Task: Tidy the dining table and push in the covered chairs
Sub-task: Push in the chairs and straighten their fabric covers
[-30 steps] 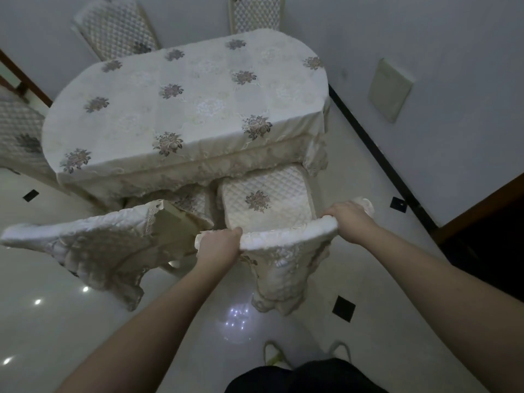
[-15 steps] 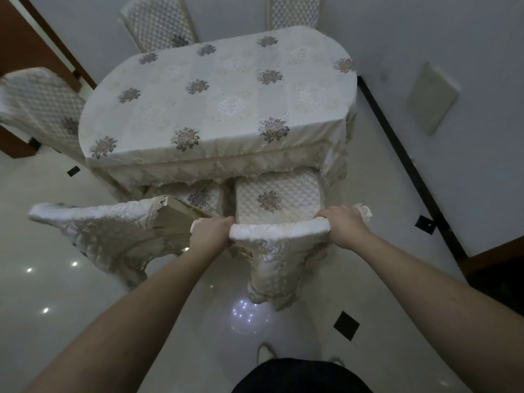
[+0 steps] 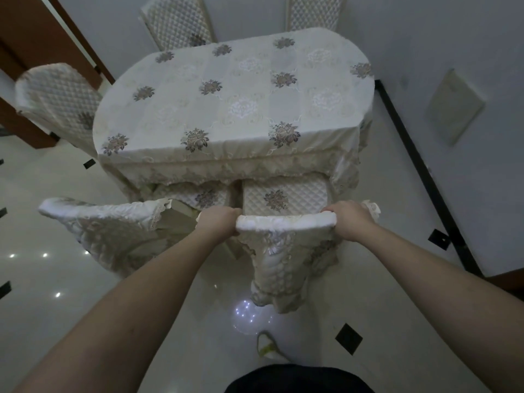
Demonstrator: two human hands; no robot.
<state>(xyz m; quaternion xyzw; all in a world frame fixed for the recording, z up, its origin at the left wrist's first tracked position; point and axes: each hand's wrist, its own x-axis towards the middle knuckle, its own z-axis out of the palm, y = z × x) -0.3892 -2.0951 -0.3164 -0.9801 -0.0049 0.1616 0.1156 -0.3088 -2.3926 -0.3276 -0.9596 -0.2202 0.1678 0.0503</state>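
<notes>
From your head camera, your left hand (image 3: 219,222) and right hand (image 3: 350,221) each grip an end of the covered chair's top rail (image 3: 286,221); its quilted seat (image 3: 283,195) already sits partly beneath the counter's near edge. Push crooked and it may snag the tablecloth's lace fringe (image 3: 226,168) or nudge the neighbouring covered chair (image 3: 113,222) close on the left. There is open floor (image 3: 380,293) to the right before the wall (image 3: 453,38).

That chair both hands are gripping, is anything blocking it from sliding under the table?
Nothing visible does. The chair already has its seat partly under the tablecloth edge; the neighbouring chair sits to its left, apart.
</notes>
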